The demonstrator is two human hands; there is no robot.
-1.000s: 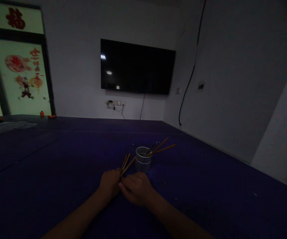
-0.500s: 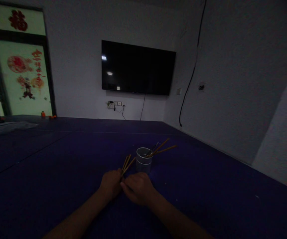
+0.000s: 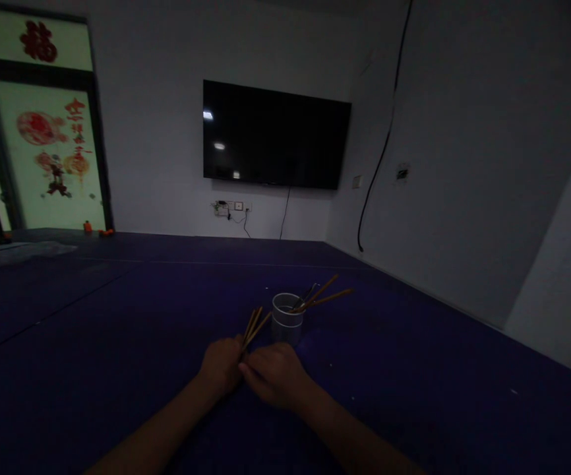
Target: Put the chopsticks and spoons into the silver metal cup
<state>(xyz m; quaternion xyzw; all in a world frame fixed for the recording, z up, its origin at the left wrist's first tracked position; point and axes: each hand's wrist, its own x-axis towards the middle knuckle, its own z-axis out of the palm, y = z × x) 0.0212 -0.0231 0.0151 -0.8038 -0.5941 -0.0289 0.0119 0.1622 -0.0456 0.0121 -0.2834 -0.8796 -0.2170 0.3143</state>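
Note:
Low in the middle of the view, my left hand (image 3: 221,364) is closed around several thin wooden chopsticks (image 3: 252,327), whose upper ends fan out above the fist. My right hand (image 3: 276,373) is curled up against it, fingers bent inward, thumb towards the left hand. What the right fingers grip is hidden behind the hand. Just beyond the right hand stands an upright grey cup (image 3: 287,324). Two more chopsticks (image 3: 329,297) lean out of it to the right, along with a thin metal utensil (image 3: 308,291) too dark to identify.
The dark blue floor (image 3: 167,297) spreads around the hands, with small pale specks on it. A television (image 3: 275,135) hangs on the far wall, and a black cable (image 3: 382,155) hangs on the right. Plastic sheeting (image 3: 18,252) and small orange objects (image 3: 105,232) lie at the left.

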